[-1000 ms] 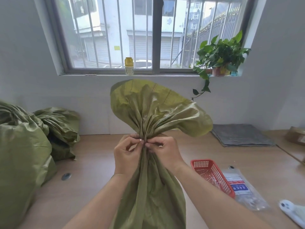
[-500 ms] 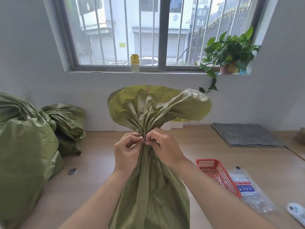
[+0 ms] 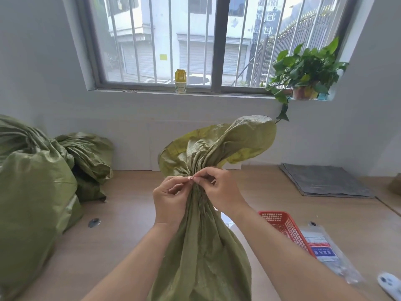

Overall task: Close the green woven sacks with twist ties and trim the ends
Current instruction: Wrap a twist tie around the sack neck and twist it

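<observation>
A green woven sack stands upright in front of me, its mouth gathered into a tight neck with the loose top flaring up and to the right. My left hand and my right hand meet at the neck. Thumb and fingertips of both hands pinch something small there, most likely a twist tie; it is too thin to make out. Both hands sit against the bunched fabric.
More green sacks are piled at the left on the wooden table. A red basket and a clear plastic packet lie at the right. A grey mat lies further back. A white device sits at the bottom right corner.
The sack's flared top has dropped and swung to the right. My hands stay pinched at the neck, fingers shifting slightly. The view has tilted up a little.
</observation>
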